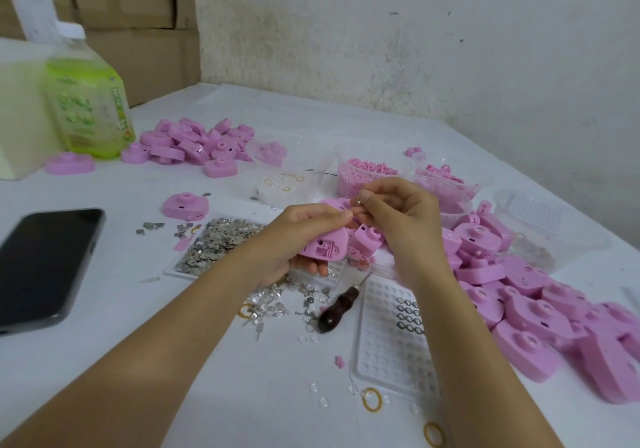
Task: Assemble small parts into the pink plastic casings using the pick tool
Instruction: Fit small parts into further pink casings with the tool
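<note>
Both hands are up over the middle of the table (207,361), fingertips meeting. The left hand (301,229) grips one pink casing (327,245), fingers curled under it and thumb over the top, open side facing the camera. The right hand (401,212) pinches a small metal part (358,201) between thumb and forefinger, just above the casing's top edge, by the left thumb tip.

The pick tool (337,307) lies untouched on the table, below and between the hands, dark wooden handle toward the camera. It sits just left of a clear dimpled tray (394,361) with a few rings in it.

A tray of metal pieces (214,240) sits left of the held casing, partly under the left wrist. There is a big casing pile (540,302) on the right and a smaller pile (197,143) at back left. Tubs of pink bits (367,174) stand behind the hands. A phone (41,260) is at far left, with a green bottle (90,101) behind it.
</note>
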